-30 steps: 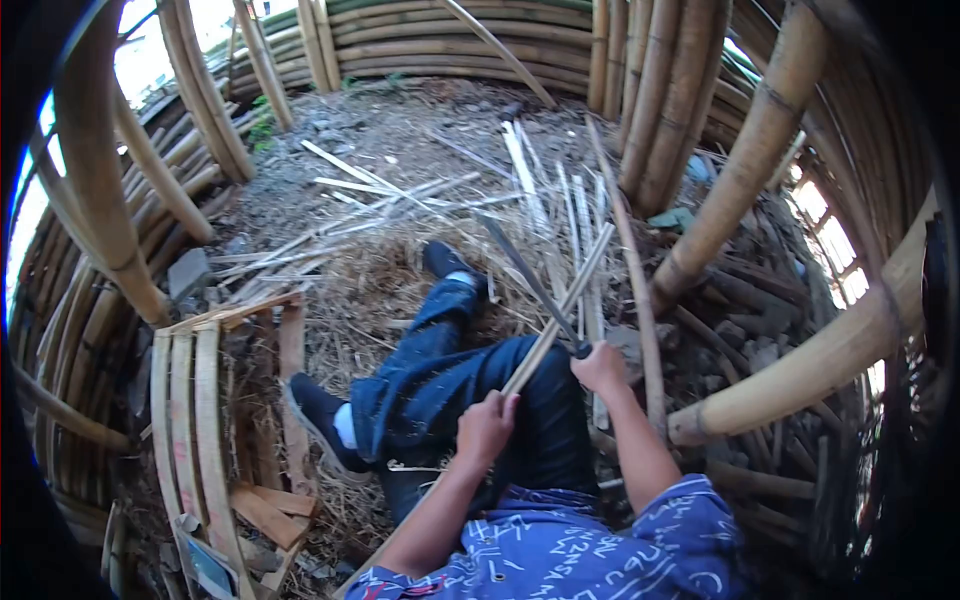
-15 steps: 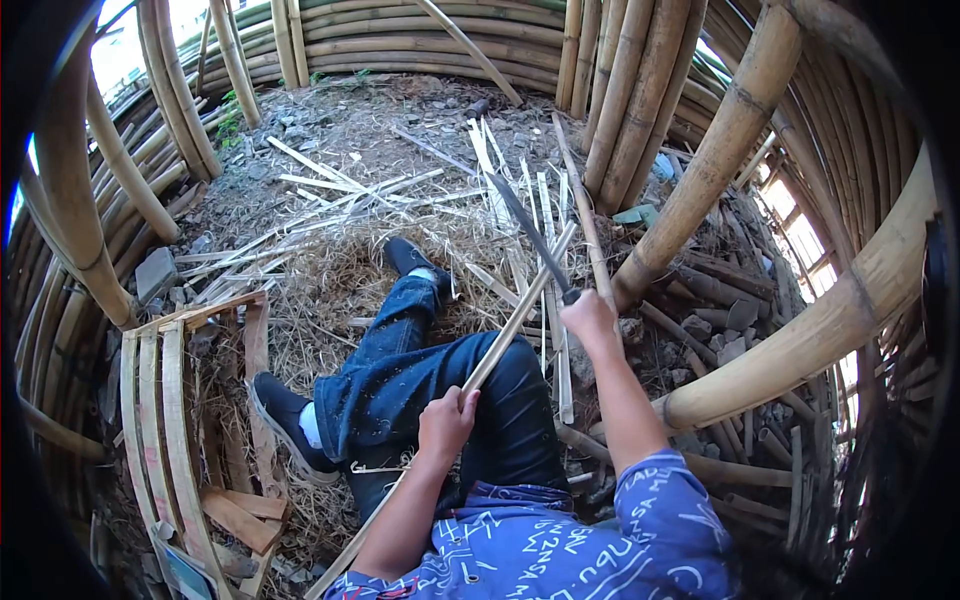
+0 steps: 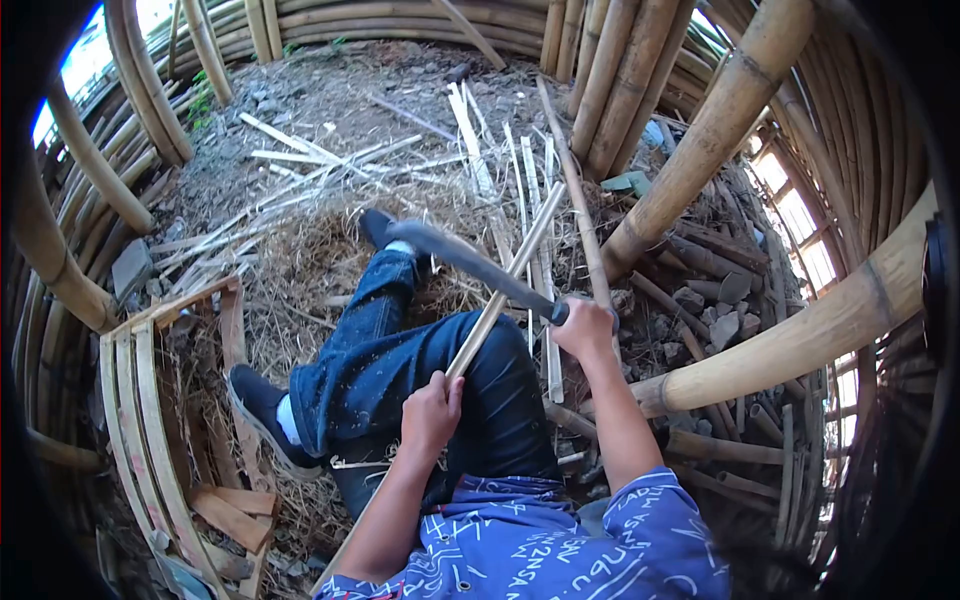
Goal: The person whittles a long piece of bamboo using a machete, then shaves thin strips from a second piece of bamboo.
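Observation:
My left hand [image 3: 430, 413] is closed around a long split bamboo strip [image 3: 478, 337]. The strip slants up over my bent knee, and its lower part passes back under my left forearm. In my right hand [image 3: 585, 329] is the dark handle of a machete [image 3: 468, 261]. Its long blade points left and overlaps the strip above the knee, slightly smeared by motion near the tip. Small pale shavings dot my jeans [image 3: 370, 320].
Split bamboo strips [image 3: 330, 160] lie scattered over dry fibres ahead. A slatted wooden crate [image 3: 137, 400] sits at left, near a grey block [image 3: 131, 268]. Thick bamboo poles [image 3: 700, 150] slant along the right, above rubble [image 3: 725, 325]. Stacked bamboo [image 3: 400, 30] lines the back.
The machete blade has swung from pointing forward to pointing left across the strip. My right hand has moved slightly down, and the whole view has shifted a little. My left hand keeps its hold.

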Demonstrator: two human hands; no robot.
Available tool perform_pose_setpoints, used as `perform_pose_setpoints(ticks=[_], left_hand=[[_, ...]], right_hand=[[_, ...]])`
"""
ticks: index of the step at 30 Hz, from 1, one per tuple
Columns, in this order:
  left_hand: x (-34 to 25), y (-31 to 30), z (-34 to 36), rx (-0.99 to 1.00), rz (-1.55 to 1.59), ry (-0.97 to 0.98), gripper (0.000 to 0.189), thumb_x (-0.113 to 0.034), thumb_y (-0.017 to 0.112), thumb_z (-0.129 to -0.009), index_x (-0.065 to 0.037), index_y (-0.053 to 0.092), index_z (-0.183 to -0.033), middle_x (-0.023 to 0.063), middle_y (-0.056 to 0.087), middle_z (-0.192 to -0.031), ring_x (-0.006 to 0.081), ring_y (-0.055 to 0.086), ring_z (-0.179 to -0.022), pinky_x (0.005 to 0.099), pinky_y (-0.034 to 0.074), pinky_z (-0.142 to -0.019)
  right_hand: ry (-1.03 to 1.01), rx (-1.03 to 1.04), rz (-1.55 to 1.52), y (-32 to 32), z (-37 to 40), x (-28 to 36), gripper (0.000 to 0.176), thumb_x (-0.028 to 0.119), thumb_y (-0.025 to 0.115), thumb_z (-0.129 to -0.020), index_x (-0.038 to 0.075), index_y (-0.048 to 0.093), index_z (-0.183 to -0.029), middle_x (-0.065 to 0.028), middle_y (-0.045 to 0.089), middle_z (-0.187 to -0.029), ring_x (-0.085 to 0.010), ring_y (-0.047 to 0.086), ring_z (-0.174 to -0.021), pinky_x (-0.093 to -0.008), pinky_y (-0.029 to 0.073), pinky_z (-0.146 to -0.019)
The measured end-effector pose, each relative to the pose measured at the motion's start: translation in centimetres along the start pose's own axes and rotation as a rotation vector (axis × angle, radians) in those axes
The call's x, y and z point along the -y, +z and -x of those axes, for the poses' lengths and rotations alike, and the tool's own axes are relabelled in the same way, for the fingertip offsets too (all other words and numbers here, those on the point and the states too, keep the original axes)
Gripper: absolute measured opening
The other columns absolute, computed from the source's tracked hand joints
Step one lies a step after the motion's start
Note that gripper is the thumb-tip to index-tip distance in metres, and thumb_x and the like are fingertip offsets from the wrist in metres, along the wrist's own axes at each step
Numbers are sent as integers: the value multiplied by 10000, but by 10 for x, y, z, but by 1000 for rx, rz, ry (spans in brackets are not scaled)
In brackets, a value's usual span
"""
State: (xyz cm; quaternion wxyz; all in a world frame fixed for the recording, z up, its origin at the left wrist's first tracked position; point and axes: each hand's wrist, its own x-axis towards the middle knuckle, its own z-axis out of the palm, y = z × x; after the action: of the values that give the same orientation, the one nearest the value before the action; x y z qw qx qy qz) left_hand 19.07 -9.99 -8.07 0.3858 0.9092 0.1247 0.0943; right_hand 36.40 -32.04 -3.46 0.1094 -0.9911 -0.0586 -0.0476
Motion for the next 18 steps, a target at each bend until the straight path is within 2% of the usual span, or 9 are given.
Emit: perform_pose_setpoints(ticks=[2,6,9,11,12,15,16,17,18], left_hand=[[1,2,-1,-10,4,6,353,-356,552,-984,-45,538,-818,231,631,-662,444,636,-643,540,496,-577],[4,5,0,-13,7,-5,341,-343,564,-980,-46,535,-813,229,624,-643,440,633,-623,540,492,-559],[5,1,1,1,-5,-9,346,-348,565,-980,-46,537,-811,224,625,-641,439,633,-621,539,492,-560],[4,1,2,31,-15,1,350,-350,564,-980,-46,537,-809,221,627,-641,438,634,-624,538,493,-564],[4,1,1,30,-28,-13,354,-352,561,-982,-46,537,-806,221,628,-644,437,635,-627,537,494,-568],[4,3,-2,15,-19,-16,364,-357,553,-984,-44,538,-800,226,631,-653,434,639,-636,535,498,-581],[4,2,-4,17,-11,-20,365,-356,553,-984,-43,538,-798,230,630,-655,436,639,-636,535,498,-580],[4,2,-2,20,-3,-32,365,-356,554,-983,-43,538,-795,234,629,-656,437,638,-635,535,498,-580],[6,2,-2,15,-4,-48,365,-356,554,-983,-43,538,-795,234,629,-656,437,638,-635,535,498,-580]], right_hand=[[-133,11,120,-10,-14,-4,226,271,696,-694,92,700,-832,-201,706,-801,-378,704,-801,-478,558,-737],[-181,38,155,-15,-28,-5,255,310,704,-696,97,693,-836,-196,705,-806,-382,699,-823,-481,554,-755],[40,-29,90,-30,-46,-1,279,303,687,-726,66,718,-869,-224,709,-861,-391,696,-873,-491,556,-812],[149,-12,-20,-23,-65,-15,300,291,678,-740,29,722,-879,-242,708,-912,-393,691,-894,-495,552,-832],[173,62,-73,-23,-67,-15,311,275,665,-747,-3,718,-876,-261,699,-903,-398,688,-898,-474,554,-820],[154,12,-154,6,-56,-8,291,264,650,-758,0,716,-861,-273,689,-858,-408,685,-893,-462,552,-804],[182,42,-224,9,-46,0,273,252,647,-762,2,714,-846,-280,681,-833,-410,684,-880,-457,549,-790],[117,98,-279,10,-36,2,259,243,654,-760,4,710,-844,-273,683,-822,-413,684,-866,-473,547,-791],[81,108,-220,10,-24,7,256,244,661,-755,10,712,-847,-269,685,-825,-411,684,-870,-477,546,-798]])
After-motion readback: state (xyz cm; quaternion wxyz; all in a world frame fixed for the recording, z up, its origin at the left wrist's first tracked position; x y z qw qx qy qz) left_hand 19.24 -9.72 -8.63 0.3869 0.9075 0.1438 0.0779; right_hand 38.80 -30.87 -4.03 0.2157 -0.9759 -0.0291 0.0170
